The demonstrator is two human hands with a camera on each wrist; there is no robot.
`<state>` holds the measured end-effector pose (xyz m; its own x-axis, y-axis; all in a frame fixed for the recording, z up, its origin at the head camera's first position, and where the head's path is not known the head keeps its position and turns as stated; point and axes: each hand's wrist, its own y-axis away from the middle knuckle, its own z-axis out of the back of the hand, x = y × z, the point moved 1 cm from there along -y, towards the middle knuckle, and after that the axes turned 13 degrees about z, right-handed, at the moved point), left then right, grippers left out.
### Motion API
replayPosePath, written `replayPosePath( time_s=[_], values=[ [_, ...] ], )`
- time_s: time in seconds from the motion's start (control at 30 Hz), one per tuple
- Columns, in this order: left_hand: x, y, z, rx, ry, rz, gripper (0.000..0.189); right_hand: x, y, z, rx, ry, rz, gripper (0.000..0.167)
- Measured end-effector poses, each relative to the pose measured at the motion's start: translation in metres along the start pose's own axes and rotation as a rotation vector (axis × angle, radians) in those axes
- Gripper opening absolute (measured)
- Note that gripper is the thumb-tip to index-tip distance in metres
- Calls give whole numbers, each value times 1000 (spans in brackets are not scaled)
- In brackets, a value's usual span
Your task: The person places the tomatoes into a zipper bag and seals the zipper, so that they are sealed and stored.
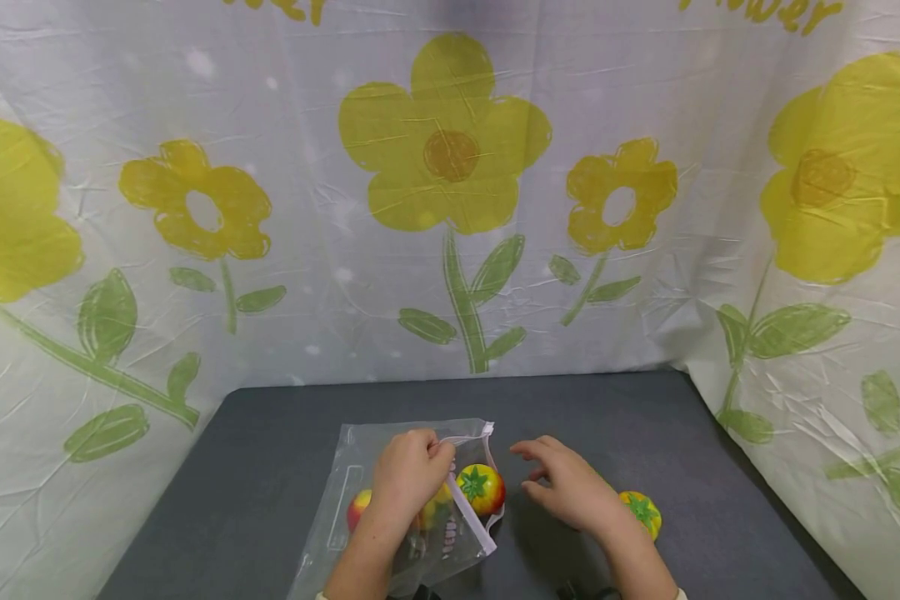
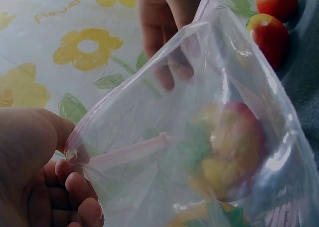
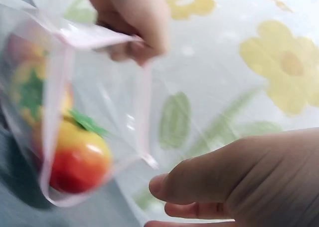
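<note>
A clear zip bag [image 1: 354, 457] with a pale pink zip edge lies on the dark table, its mouth to the right. My left hand [image 1: 414, 473] pinches the bag's upper edge, holding the mouth apart. Just inside it sits a red-and-yellow, tomato-like fruit [image 1: 483, 490] with green leaves on top. More such fruits show through the plastic, among them a fruit [image 3: 29, 90] in the right wrist view. My right hand [image 1: 570, 487] hovers to the right of the mouth, fingers loosely bent, holding nothing. A similar fruit [image 1: 641, 512] lies beyond the right forearm, partly hidden by it.
The dark grey table [image 1: 285, 433] reaches back to a white curtain [image 1: 307, 250] printed with yellow flowers. In the left wrist view, two fruits lie outside the bag, an upper fruit [image 2: 279, 1] and a lower fruit [image 2: 271, 40].
</note>
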<state>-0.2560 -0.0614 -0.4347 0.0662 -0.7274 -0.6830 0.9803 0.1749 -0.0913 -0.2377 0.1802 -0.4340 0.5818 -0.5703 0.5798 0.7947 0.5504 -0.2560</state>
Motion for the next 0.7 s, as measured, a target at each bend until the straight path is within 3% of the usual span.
replayPosePath(
  time_s=[0.27, 0.7],
  values=[
    [-1, 0, -1, 7, -8, 19, 36, -15, 20, 36, -89, 14, -204, 44],
    [-1, -1, -2, 17, -19, 42, 37, -37, 45, 71, -43, -25, -330, 51]
  ],
)
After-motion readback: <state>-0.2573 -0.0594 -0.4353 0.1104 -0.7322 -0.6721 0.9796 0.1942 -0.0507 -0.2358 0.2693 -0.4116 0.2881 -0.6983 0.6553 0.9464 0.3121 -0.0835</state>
